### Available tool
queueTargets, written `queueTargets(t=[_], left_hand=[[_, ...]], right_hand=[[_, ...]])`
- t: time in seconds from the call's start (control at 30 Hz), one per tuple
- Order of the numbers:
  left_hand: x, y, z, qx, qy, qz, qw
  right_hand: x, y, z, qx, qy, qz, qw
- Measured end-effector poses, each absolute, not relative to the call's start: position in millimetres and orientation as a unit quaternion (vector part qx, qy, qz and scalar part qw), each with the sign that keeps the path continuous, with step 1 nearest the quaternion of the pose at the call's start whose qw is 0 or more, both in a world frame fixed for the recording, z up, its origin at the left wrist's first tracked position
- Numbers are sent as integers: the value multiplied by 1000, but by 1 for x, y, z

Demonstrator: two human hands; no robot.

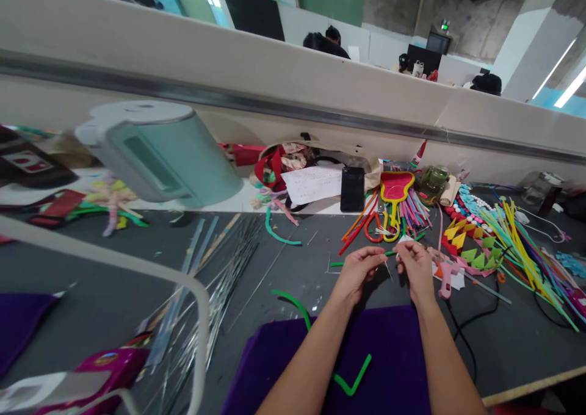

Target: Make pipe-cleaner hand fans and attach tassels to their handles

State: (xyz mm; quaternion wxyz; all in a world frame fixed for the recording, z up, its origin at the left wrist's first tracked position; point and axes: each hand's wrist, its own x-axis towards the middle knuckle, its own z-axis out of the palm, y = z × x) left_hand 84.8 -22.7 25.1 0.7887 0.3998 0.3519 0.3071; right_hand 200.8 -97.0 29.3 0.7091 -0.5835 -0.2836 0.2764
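Note:
My left hand (361, 268) is closed in a pinch, its fingertips near the middle of the desk. Close on its right, my right hand (415, 267) is pinched too. A green pipe cleaner (390, 254) shows in the small gap between the fingertips. A thin wire (389, 271) hangs just below them; which hand holds it, I cannot tell. Another green length (337, 264) pokes out left of my left hand, perhaps the same piece. Under my forearms lies a purple cloth (384, 342), with a bent green pipe cleaner (351, 392) on it and a curved one (293, 300) at its edge.
A pink glue gun (445, 281) with a black cord lies right of my right hand. Bundles of metal wires (229, 281) spread to the left. Behind stand a mint kettle (174, 152), a phone (352, 189), scissors (374, 227) and coloured pipe cleaners (526, 250).

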Motion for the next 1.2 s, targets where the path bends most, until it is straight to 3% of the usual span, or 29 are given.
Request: queueTargets(t=[0.13, 0.67, 1.2], left_hand=[[87, -25, 23, 389, 364, 318, 784], [88, -23, 19, 313, 367, 339, 808], [88, -24, 22, 270, 368, 322, 829]], right_hand=[[192, -95, 24, -603, -329, 308, 658], [197, -96, 18, -627, -316, 215, 679], [198, -95, 18, -623, -295, 233, 686]])
